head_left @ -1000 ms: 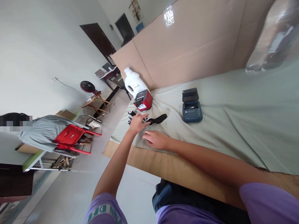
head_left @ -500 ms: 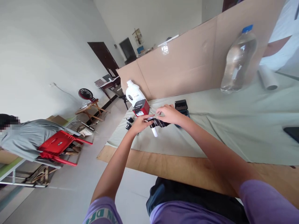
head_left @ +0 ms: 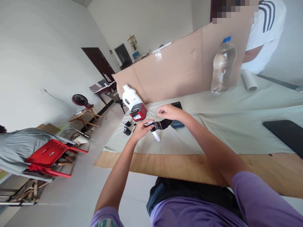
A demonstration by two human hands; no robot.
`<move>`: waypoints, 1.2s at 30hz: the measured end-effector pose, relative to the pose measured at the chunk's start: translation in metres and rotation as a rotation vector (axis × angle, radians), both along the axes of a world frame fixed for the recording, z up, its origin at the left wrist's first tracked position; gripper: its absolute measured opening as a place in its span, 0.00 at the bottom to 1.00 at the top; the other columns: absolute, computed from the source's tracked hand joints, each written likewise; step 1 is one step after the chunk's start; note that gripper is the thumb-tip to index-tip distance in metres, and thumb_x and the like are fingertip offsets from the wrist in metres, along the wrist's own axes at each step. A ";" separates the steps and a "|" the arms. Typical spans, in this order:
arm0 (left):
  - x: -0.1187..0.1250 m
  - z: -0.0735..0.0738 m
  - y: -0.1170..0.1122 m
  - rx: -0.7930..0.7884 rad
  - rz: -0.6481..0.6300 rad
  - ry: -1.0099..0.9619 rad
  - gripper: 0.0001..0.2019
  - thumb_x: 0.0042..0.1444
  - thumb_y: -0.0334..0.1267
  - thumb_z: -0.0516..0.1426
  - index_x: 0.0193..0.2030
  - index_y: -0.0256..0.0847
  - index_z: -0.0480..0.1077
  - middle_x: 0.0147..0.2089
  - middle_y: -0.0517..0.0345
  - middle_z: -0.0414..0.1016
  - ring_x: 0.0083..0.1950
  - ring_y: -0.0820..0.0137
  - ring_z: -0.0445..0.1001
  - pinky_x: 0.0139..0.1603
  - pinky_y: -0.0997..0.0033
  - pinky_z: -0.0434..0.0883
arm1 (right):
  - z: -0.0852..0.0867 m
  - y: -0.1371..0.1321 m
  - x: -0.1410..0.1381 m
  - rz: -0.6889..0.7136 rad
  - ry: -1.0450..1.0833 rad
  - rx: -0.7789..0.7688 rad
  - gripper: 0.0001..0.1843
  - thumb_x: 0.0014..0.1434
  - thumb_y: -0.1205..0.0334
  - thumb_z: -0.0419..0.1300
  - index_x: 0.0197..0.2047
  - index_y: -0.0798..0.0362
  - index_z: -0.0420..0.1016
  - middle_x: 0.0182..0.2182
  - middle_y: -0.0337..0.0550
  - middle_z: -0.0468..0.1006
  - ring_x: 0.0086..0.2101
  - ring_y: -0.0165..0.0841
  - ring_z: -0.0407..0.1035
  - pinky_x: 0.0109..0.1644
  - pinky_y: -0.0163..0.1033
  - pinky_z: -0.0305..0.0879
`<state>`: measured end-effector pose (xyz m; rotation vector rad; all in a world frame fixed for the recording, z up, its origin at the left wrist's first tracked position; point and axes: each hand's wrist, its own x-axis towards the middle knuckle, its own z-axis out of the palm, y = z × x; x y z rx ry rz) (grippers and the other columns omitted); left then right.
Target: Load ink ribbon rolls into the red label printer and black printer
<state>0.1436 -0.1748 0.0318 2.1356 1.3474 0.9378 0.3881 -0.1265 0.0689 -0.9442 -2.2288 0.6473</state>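
- Left hand: your thumb and fingers pinched a white tube near its top.
- Black strip: right of those fingertips.
- Right hand: your fingers curled above the strip; pinch uncertain.
- Hazard: a slack left pinch might have dropped the tube, creasing the strip.

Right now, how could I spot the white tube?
Find the draped table, then the red-and-black printer on it. In front, the left hand holds the white tube. Unlike the black rolls nearby, it shows white below a black strip.
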 end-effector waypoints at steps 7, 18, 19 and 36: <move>-0.013 0.004 0.000 0.066 0.051 0.002 0.18 0.55 0.49 0.64 0.47 0.40 0.80 0.45 0.52 0.83 0.44 0.62 0.81 0.45 0.66 0.77 | -0.003 0.003 0.003 0.002 0.026 0.005 0.07 0.59 0.63 0.61 0.36 0.55 0.80 0.31 0.40 0.80 0.32 0.31 0.69 0.38 0.35 0.59; -0.028 0.048 0.017 0.239 0.217 -0.098 0.19 0.53 0.49 0.64 0.46 0.37 0.79 0.46 0.50 0.83 0.48 0.60 0.80 0.53 0.64 0.75 | -0.074 0.011 -0.064 -0.052 0.754 -1.208 0.17 0.70 0.56 0.48 0.42 0.60 0.72 0.31 0.55 0.80 0.30 0.39 0.77 0.38 0.43 0.73; -0.028 0.054 0.019 0.244 0.220 -0.091 0.19 0.53 0.49 0.64 0.46 0.36 0.79 0.46 0.50 0.83 0.48 0.61 0.80 0.53 0.64 0.75 | -0.079 0.009 -0.071 -0.033 0.767 -1.274 0.21 0.71 0.54 0.45 0.43 0.62 0.71 0.31 0.58 0.80 0.31 0.41 0.78 0.38 0.46 0.74; 0.011 0.075 0.025 0.252 0.127 0.052 0.22 0.56 0.49 0.63 0.54 0.39 0.78 0.51 0.50 0.82 0.49 0.61 0.79 0.52 0.60 0.76 | -0.077 0.002 -0.086 0.023 1.230 -1.512 0.22 0.72 0.51 0.43 0.52 0.61 0.65 0.34 0.57 0.79 0.31 0.41 0.79 0.29 0.41 0.75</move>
